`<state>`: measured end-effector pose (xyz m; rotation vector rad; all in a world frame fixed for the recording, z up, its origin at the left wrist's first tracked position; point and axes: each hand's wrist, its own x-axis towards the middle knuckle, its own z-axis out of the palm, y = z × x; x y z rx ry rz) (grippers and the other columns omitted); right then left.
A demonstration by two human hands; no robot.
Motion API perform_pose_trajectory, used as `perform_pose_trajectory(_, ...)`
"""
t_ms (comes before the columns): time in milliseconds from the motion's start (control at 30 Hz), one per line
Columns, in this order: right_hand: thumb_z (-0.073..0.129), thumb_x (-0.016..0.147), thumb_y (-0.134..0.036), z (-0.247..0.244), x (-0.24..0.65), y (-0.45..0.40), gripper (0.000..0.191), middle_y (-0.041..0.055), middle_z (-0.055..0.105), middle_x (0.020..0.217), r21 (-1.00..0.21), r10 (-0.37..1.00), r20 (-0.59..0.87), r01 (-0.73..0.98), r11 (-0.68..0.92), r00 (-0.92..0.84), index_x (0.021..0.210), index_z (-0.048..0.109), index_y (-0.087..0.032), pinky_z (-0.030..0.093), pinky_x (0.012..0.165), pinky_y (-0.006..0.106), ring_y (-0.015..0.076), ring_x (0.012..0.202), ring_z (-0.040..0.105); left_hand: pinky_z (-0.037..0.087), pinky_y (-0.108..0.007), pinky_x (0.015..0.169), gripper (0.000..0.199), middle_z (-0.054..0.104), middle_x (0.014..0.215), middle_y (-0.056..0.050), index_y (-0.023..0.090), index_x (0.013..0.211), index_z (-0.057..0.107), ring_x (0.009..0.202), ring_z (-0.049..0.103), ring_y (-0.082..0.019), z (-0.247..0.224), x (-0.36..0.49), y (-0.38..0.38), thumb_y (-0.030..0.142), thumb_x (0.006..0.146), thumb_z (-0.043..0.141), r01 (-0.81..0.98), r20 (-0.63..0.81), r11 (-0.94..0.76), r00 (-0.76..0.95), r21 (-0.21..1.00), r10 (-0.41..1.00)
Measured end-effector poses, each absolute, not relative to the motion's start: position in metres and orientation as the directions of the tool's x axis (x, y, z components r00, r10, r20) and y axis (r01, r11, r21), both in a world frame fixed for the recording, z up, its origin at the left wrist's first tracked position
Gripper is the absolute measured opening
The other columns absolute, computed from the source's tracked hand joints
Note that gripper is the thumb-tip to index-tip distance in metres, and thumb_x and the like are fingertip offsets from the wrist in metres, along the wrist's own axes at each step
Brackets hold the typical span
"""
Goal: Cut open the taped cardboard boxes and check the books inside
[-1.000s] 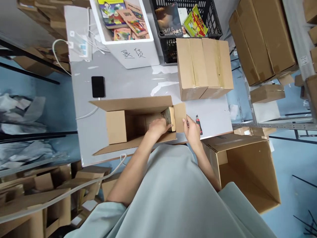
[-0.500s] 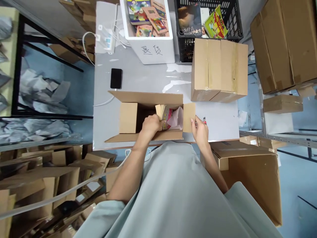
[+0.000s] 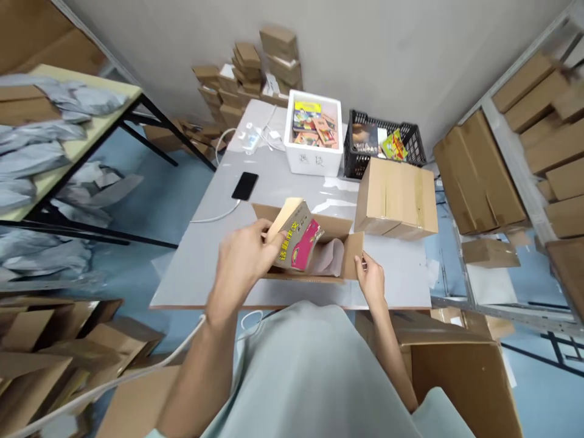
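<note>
My left hand (image 3: 244, 258) pinches a thick paperback book (image 3: 298, 240) by its page edges. The book has a grey cover with a pink panel and yellow lettering, and is tilted, partly above an open cardboard box (image 3: 335, 226). Crumpled pale wrapping (image 3: 328, 258) lies in the right part of the box. At that end my right hand (image 3: 371, 280) is closed on an upright flap (image 3: 353, 255). Something small and dark shows at its fingers, too small to make out.
On the table (image 3: 274, 298) are a black phone (image 3: 245, 185) with a cable, a white foam bin (image 3: 314, 159) of booklets, a black crate (image 3: 356, 159) and a closed carton (image 3: 396, 198). A large open carton (image 3: 456, 389) stands below right. Shelves flank both sides.
My left hand has lifted the book up from inside the box, tilting it so its cover shows. My right hand has closed on the flap. The head view has tipped up toward the wall.
</note>
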<state>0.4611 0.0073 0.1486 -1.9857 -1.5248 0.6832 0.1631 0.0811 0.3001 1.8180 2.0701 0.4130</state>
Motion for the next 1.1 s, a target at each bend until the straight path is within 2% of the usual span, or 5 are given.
perform_pose_trajectory(200,0.065,0.102,-0.073,0.180,0.444,0.035,0.073,0.0234,0.077,0.147,-0.852,0.935,0.171,0.523,-0.019,0.312,0.148,0.076,-0.017,0.066,0.106,0.049,0.0355,0.133,0.077,0.059,-0.036,0.069,0.057,0.083,0.088,-0.008,0.022,0.088,0.080,0.080,0.076,-0.031,0.334,0.113,0.092,0.075,0.067,0.088,0.167,-0.085,0.110,-0.150,0.980,0.985)
perform_pose_trajectory(467,0.093,0.087,-0.066,0.289,0.416,0.045,0.101,0.0212,0.061,0.174,-0.890,0.925,0.318,0.402,0.216,0.206,0.172,0.057,-0.025,0.047,0.135,0.065,0.0398,0.161,0.060,0.068,-0.045,0.082,0.049,0.084,0.094,-0.014,0.020,0.092,0.088,0.101,0.083,-0.042,0.341,0.067,0.115,0.059,0.062,0.090,-0.047,-0.126,0.132,0.109,0.990,0.986)
perform_pose_trajectory(700,0.094,0.086,-0.068,0.300,0.355,0.030,0.059,0.0089,0.090,0.114,-0.989,0.971,-0.047,0.146,-0.013,-0.234,0.124,0.085,-0.024,0.072,0.086,0.045,0.0319,0.097,0.086,0.068,-0.045,0.079,0.046,0.087,0.102,-0.015,0.022,0.100,0.092,0.096,0.083,-0.039,0.342,0.042,0.124,0.053,0.066,0.093,-0.037,-0.186,0.208,0.321,0.977,0.929)
perform_pose_trajectory(933,0.095,0.085,-0.067,0.308,0.283,0.074,0.055,0.0095,0.088,0.106,-0.980,0.977,0.199,0.015,0.198,0.081,0.110,0.083,-0.020,0.069,0.089,0.040,0.0263,0.090,0.083,0.071,-0.042,0.094,0.083,0.086,0.121,-0.019,0.017,0.117,0.083,0.120,0.082,-0.037,0.312,0.043,0.125,0.089,0.076,0.086,-0.518,0.038,-0.006,0.051,0.855,0.998)
perform_pose_trajectory(1100,0.093,0.086,-0.069,0.306,0.239,0.086,0.060,0.0123,0.089,0.115,-0.959,0.937,0.243,-0.085,0.271,0.252,0.117,0.079,-0.020,0.070,0.091,0.041,0.0273,0.094,0.085,0.074,-0.046,0.087,0.076,0.088,0.100,-0.016,0.018,0.100,0.081,0.103,0.087,-0.041,0.285,0.062,0.112,0.071,0.055,0.109,-0.514,-0.069,0.170,0.210,0.841,0.975)
